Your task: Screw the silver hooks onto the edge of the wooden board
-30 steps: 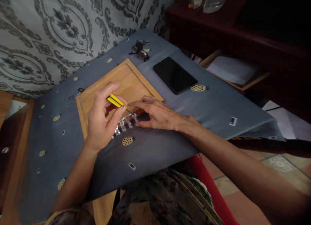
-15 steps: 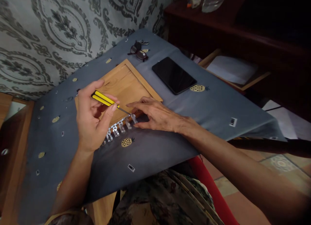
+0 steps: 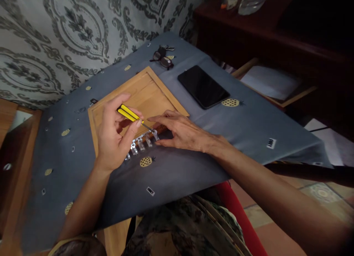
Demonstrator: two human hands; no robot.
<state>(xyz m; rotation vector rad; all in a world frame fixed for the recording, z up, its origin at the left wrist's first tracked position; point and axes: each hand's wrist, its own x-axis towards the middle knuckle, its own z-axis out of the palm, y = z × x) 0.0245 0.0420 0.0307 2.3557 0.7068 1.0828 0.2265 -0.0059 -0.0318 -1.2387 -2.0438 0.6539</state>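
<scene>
Currently gripping a slim screwdriver with a yellow, black-striped handle (image 3: 128, 113) in the left hand (image 3: 113, 141), pinching the handle between thumb and fingertips. Taking the tan rectangular wooden panel with a raised rim (image 3: 152, 95) as the clock's centre, with twelve at the top of the view: placing the left hand at seven o'clock and aiming the thin metal blade towards four. Setting the tip at the end piece of a row of small silvery hook-like metal parts (image 3: 141, 144), lining the panel's near edge from seven round to five o'clock; leaving exact contact too small to tell.

Resting the right hand (image 3: 182, 131) at four o'clock, parting thumb and index finger on either side of that end piece; leaving unclear, with the other fingers partly hidden, any grasp there.

Seeing a flat, glossy black tablet-like device (image 3: 204, 87) lying between two and three o'clock, apart from the panel, and dark-framed glasses (image 3: 162, 60) lying at one. Noticing beneath everything a blue-grey tablecloth printed with yellow pineapples (image 3: 182, 173). Spotting a clear plastic bottle (image 3: 253, 2) standing farther off, between one and two o'clock, on dark reddish-brown furniture (image 3: 218, 25).
</scene>
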